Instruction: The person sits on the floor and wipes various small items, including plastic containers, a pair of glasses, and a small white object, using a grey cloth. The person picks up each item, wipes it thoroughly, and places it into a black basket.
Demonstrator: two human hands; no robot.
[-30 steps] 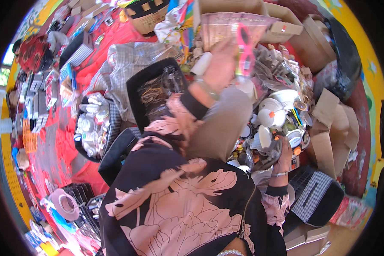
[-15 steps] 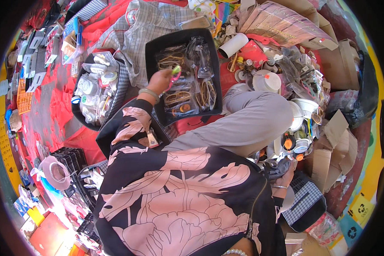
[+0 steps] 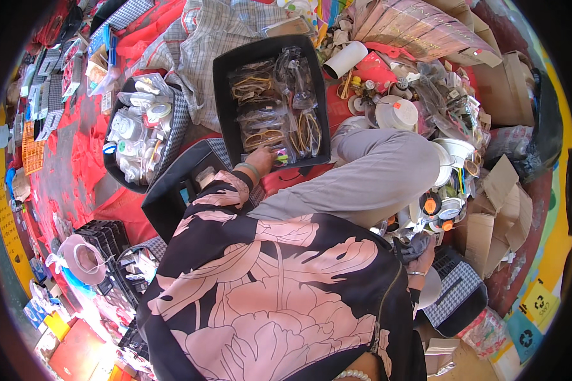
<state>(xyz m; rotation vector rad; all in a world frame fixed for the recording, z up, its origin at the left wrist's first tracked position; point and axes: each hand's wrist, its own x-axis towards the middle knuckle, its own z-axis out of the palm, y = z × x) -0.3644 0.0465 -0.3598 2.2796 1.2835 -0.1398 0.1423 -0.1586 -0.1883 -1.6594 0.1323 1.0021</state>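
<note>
My left hand (image 3: 260, 160) reaches over the near edge of a black box (image 3: 225, 120). Its fingers are closed at a small pink-and-green object (image 3: 281, 156), partly hidden, whose kind I cannot make out. In the box lie several clear plastic bags with yellow-framed glasses (image 3: 264, 138) and other dark items. Down at the right, beside my knee, my right hand (image 3: 422, 259) has its fingers round a crumpled dark grey thing (image 3: 413, 246), cloth or plastic.
A houndstooth bin (image 3: 181, 117) of white packaged items stands left of the black box, with another dark box (image 3: 165, 200) nearer. A pile of white tubs (image 3: 397, 113), lids and wrappers spreads to the right, beside torn cardboard (image 3: 499, 216). Checked cloth (image 3: 219, 44) lies behind.
My left hand has come down and toward me, from above the box's middle to its near edge, with the pink-and-green object. My right hand has shifted slightly with the grey thing.
</note>
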